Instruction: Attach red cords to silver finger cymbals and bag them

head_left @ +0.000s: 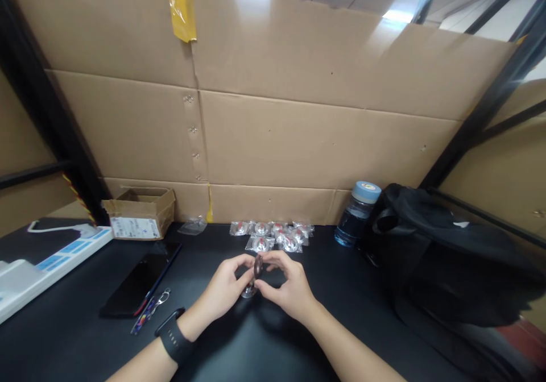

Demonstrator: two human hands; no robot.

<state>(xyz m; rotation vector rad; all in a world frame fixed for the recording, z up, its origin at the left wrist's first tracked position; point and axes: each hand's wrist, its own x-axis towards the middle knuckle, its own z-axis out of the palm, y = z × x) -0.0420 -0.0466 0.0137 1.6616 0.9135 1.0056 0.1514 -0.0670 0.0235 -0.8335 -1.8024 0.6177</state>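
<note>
Both of my hands meet over the middle of the black table point(85, 342). My left hand point(226, 288), with a black watch on its wrist, and my right hand point(288, 288) pinch a small dark round part point(257, 267) between their fingertips. A bit of clear plastic point(248, 292) hangs below it, near the table. Just beyond my hands lie several small clear bags point(273, 234), each with a round white and red piece inside.
A small open cardboard box point(140, 211) stands at the back left, an empty clear bag point(193, 226) beside it. A dark phone point(143, 279), a lanyard with keys point(151, 308) and a white power strip point(46, 262) lie left. A blue bottle point(357, 214) and black backpack point(447, 257) sit right. Cardboard walls the back.
</note>
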